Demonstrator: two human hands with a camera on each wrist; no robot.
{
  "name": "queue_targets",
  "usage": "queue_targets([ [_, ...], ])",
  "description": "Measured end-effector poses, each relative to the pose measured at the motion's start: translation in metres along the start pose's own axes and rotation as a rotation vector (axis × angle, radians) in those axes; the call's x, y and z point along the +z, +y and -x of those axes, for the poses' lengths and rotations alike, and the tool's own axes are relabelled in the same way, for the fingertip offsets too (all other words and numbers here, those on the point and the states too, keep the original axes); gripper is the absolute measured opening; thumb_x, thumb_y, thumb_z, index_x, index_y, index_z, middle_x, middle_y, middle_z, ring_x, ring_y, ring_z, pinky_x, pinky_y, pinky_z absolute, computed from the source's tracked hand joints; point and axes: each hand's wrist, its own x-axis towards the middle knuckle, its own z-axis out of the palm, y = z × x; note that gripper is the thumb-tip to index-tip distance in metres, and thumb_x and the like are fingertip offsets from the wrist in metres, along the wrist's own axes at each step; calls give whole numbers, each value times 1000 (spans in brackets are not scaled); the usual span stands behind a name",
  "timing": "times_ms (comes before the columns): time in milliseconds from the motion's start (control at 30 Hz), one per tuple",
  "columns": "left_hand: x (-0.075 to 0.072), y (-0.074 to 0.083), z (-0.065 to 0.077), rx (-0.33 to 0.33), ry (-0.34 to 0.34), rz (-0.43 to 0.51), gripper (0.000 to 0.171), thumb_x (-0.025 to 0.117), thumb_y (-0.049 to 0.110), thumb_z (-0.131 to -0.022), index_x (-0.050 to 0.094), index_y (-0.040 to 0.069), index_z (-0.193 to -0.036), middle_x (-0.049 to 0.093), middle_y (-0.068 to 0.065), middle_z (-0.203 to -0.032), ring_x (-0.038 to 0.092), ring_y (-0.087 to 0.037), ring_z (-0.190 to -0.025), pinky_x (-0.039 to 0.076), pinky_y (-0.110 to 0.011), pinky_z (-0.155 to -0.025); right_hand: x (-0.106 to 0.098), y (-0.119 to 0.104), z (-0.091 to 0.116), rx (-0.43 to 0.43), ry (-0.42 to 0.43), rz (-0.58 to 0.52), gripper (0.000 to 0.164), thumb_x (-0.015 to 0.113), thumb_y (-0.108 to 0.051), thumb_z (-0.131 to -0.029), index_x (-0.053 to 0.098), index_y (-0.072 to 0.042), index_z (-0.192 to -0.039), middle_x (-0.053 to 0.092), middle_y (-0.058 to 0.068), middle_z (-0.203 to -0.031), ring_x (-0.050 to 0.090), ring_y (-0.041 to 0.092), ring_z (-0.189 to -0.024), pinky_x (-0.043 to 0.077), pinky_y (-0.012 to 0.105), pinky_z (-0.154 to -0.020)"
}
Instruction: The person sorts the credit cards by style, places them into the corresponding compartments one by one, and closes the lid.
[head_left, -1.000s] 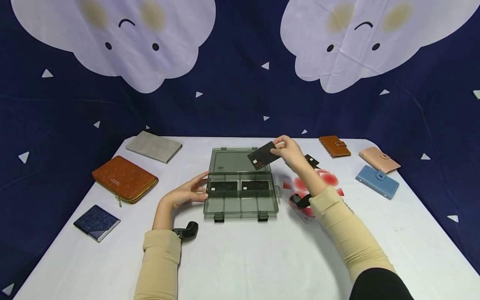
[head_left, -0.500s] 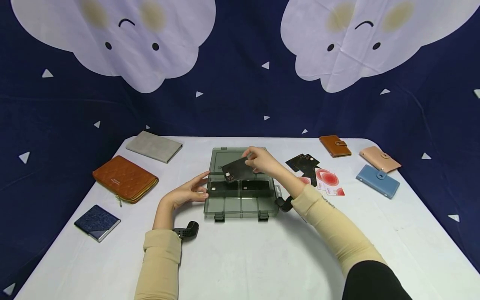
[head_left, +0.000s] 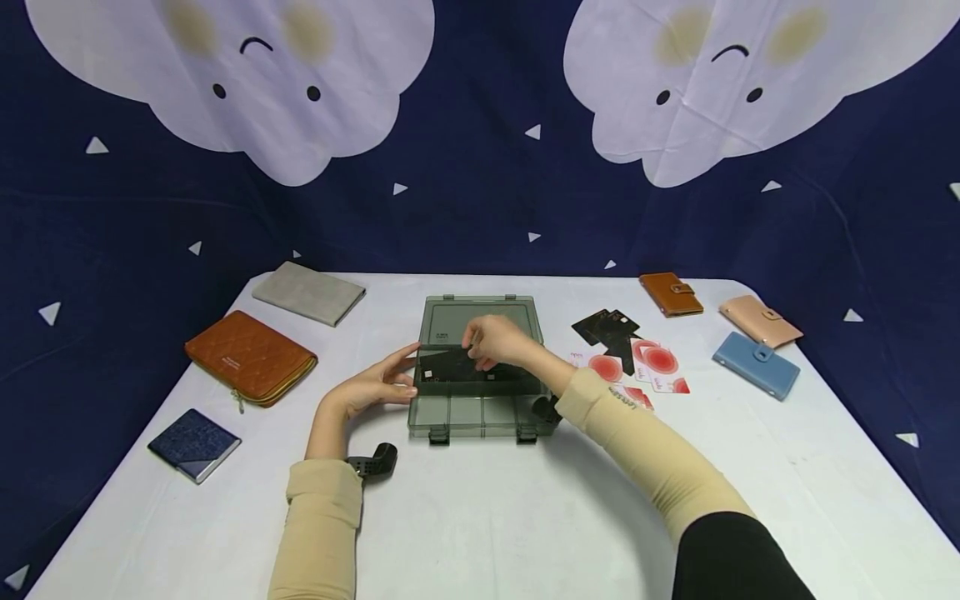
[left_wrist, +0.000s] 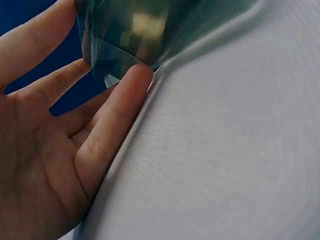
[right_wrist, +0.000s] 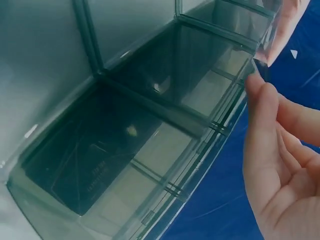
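Observation:
A clear grey-green divided plastic box (head_left: pixel 482 417) lies with its lid (head_left: pixel 480 312) folded back at the middle of the table. My left hand (head_left: pixel 372 379) touches the box's left side with fairly straight, spread fingers and thumb; the left wrist view shows fingertips (left_wrist: pixel 137 77) against its wall. My right hand (head_left: pixel 498 340) pinches a black card (head_left: pixel 444 364) by its far right part, over the rear left compartment. Only a small corner of that card (right_wrist: pixel 261 69) shows in the right wrist view. A black card (head_left: pixel 517 379) lies in the rear right compartment, partly hidden.
Right of the box lie several black cards (head_left: pixel 617 332) and red-and-white cards (head_left: pixel 660 360). Brown (head_left: pixel 670 295), pink (head_left: pixel 759 319) and blue (head_left: pixel 756 363) card holders sit farther right. At left are a grey wallet (head_left: pixel 309 293), brown zip wallet (head_left: pixel 250 358) and navy notebook-like holder (head_left: pixel 194 446).
My right hand has carried the black card leftward and down from above the lid to the rear left compartment. The left hand has stayed at the box's side.

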Motion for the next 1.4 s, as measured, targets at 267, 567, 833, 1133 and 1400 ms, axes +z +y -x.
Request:
queue_targets([
  [267,0,1,1,-9,11,-7,87,65,7,-84,10,21,-150,9,-19,-152,45,-18,-105,44,-33,-86,1,-2,0,44,-201,218,33,53,3,-89,52,-3,-121,58,9,-90,38,12,-52,35,24,-52],
  [567,0,-1,0,7,2,4,88,65,6,-83,10,20,-150,8,-19,-152,46,-16,-102,45,-30,-85,-2,-1,0,64,-309,210,47,50,3,-89,44,-3,-135,52,5,-76,29,10,-49,29,24,-52],
  [833,0,-1,0,8,1,1,87,65,6,-84,10,20,-150,8,-19,-152,46,-16,-103,44,-31,-86,-22,8,8,32,-262,103,41,53,1,-89,50,-1,-130,57,18,-114,52,21,-81,44,30,-67],
  [1133,-1,0,1,11,-3,-13,87,64,7,-84,10,20,-150,8,-19,-152,43,-20,-109,43,-32,-87,-73,59,23,33,149,13,31,55,-3,-87,56,7,-117,59,24,-107,57,32,-96,45,43,-83],
  [1400,-1,0,0,17,-11,-13,87,64,6,-84,9,19,-150,7,-20,-152,44,-18,-106,43,-31,-87,-105,124,33,298,344,218,58,59,-15,-82,40,3,-133,40,33,-132,37,50,-118,31,58,-95],
])
